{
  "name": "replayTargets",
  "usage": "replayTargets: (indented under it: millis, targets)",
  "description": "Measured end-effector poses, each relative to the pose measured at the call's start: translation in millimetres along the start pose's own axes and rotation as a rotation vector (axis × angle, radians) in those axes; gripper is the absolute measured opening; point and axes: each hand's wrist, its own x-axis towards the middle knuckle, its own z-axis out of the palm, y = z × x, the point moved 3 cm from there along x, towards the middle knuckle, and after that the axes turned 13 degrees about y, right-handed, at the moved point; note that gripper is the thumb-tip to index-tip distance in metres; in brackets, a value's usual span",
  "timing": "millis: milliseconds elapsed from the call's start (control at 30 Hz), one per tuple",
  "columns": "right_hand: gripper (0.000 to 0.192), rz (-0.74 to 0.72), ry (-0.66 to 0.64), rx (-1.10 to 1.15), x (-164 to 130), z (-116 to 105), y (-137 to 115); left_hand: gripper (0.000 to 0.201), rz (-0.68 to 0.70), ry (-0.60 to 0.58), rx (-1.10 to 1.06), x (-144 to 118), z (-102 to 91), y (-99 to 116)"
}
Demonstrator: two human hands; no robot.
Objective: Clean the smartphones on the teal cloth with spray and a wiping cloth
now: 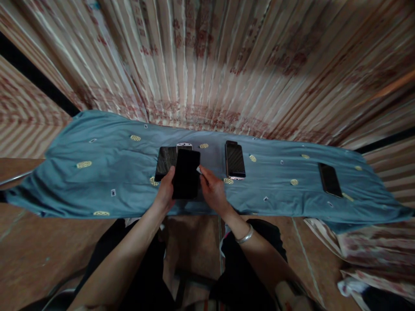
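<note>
A black smartphone (187, 175) is held above the cloth-covered table, its dark face towards me. My left hand (166, 188) is closed around its left edge, with the thumb along the side. At its right edge, my right hand (213, 186) pinches a small white piece (199, 169), perhaps cloth or tissue; most of it is hidden by the fingers. Just behind the held phone lie a dark, wider device (164, 160) and a white-edged phone (184, 145), both partly covered by it.
To the right of my hands lies a stack of dark phones (235, 160). Another black phone (330, 179) rests alone near the right end. The blue patterned cloth (106, 168) is wrinkled. A pleated curtain (201, 65) hangs along the far edge.
</note>
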Motion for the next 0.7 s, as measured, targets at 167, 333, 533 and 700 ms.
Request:
replayTargets:
  millis: [167,333,533,700]
  targets:
    - [0.042,-0.039,-0.092,-0.029,-9,2,-4,0.041,-0.003,0.033,-0.019,5,-1.9,5]
    - [0.042,-0.082,-0.12,-0.029,-14,4,-7,0.04,-0.007,0.057,-0.028,5,0.0,10]
    - [0.037,0.002,0.012,0.029,4,-6,2,0.037,-0.057,0.023,-0.012,-6,6.1,6]
    - [0.031,0.102,0.138,0.075,25,-20,14,0.032,-0.092,-0.063,0.036,-9,6.5,-4]
